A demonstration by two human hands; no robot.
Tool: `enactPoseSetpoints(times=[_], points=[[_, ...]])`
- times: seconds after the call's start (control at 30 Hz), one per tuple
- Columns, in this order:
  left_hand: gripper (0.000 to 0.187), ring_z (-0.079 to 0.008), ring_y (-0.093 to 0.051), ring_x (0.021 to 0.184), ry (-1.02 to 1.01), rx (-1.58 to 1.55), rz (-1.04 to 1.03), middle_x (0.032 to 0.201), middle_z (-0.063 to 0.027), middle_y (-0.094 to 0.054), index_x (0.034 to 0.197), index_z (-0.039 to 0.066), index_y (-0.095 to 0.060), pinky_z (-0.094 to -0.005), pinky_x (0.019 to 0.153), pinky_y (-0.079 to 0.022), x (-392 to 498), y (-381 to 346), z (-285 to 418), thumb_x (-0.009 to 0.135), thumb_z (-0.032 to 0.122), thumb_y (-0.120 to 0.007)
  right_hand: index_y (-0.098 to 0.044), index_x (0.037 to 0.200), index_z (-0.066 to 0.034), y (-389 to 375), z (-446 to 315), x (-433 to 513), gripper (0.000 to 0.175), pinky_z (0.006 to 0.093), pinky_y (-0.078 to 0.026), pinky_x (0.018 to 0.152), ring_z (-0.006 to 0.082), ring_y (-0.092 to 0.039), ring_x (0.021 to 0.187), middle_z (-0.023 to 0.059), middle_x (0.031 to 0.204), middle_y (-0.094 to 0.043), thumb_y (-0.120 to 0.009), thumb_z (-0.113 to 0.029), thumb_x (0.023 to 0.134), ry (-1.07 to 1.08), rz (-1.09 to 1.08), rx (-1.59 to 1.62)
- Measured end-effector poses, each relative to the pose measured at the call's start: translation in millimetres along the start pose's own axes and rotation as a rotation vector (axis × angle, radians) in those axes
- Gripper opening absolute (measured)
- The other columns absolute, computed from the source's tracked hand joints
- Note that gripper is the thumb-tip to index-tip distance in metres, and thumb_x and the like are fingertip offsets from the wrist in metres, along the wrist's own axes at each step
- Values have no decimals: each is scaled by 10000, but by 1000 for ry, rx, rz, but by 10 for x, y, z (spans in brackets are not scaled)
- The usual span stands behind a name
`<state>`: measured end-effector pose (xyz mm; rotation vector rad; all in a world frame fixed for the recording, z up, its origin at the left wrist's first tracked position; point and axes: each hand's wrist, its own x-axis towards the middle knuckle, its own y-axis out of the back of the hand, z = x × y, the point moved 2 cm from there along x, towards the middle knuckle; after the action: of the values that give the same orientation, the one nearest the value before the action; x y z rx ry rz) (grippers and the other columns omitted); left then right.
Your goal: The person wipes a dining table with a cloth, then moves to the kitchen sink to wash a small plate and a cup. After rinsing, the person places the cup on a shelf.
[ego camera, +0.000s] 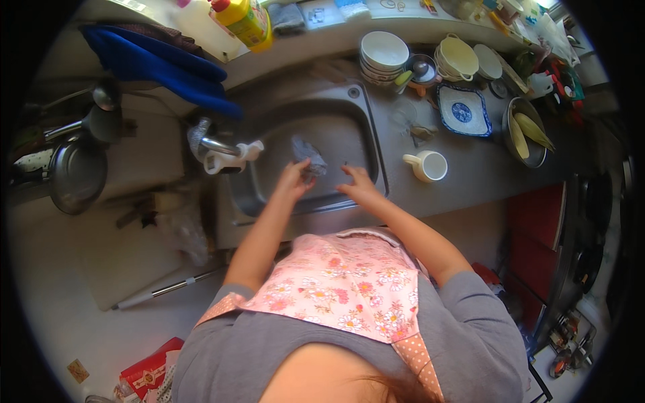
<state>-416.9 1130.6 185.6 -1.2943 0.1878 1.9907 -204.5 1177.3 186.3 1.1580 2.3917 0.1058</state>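
Note:
Over the steel sink basin [342, 118], my left hand [296, 180] holds a grey cloth [308, 153] that hangs up and away from the fingers. My right hand [359, 185] is at the basin's near right side, apart from the cloth, fingers spread; a tiny dark thing shows by its fingertips, too small to name. Left of the cloth is the chrome faucet [220, 146], with a white plastic bottle or spray head [232, 160] beside it. A cream mug [432, 166] stands on the counter right of the sink.
Stacked bowls [384, 53], a yellow colander [456, 56] and a blue-rimmed square dish [463, 111] stand at the back right. A metal bowl [524, 132] there holds corn [532, 130]. Pans [78, 174] hang at left. A blue cloth [161, 65] hangs behind the faucet.

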Motion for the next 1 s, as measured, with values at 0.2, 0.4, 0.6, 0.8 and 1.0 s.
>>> enactPoseSetpoints(times=[0.2, 0.4, 0.6, 0.8, 1.0], points=[[275, -249, -562, 955, 26, -299, -1, 1049, -80, -584, 1081, 118, -541, -430, 739, -487, 816, 7, 600, 857, 200, -678, -553, 1228, -20, 421, 389, -373, 534, 346, -452, 903, 272, -559, 999, 185, 1178, -522, -697, -233, 760, -130, 21, -52], [356, -304, -543, 1065, -211, -502, -16, 1190, -166, -524, 1202, 75, -498, -462, 887, -515, 1316, -277, 1456, 887, 191, -616, -553, 1230, -6, 570, 607, -712, 497, 342, -449, 916, 260, -563, 1062, 170, 1175, -541, -669, -188, 782, -195, 62, 10], [597, -351, -409, 1279, -121, -296, 29, 1457, -191, -294, 1414, 77, -308, -488, 1021, -421, 1068, -535, 1240, 898, 157, -596, -547, 1240, -11, 566, 473, -752, 505, 327, -463, 886, 233, -567, 1041, 153, 1161, -563, -662, -181, 779, -243, 81, 108], [454, -287, -456, 1255, -133, -254, -416, 1399, -116, -443, 1361, 115, -430, -485, 1023, -410, 510, -450, 962, 952, 284, -531, -562, 1223, -38, 654, 425, -675, 477, 325, -480, 835, 231, -594, 928, 141, 1129, -584, -661, -184, 780, -168, 110, 95], [545, -285, -481, 1248, -47, 1479, -174, 1378, -87, -488, 1351, 157, -491, -535, 1027, -339, 120, -251, 238, 890, 430, -593, -502, 1290, -50, 778, 364, -626, 557, 319, -482, 807, 204, -593, 920, 124, 1099, -589, -674, -175, 775, -231, 95, 212]])
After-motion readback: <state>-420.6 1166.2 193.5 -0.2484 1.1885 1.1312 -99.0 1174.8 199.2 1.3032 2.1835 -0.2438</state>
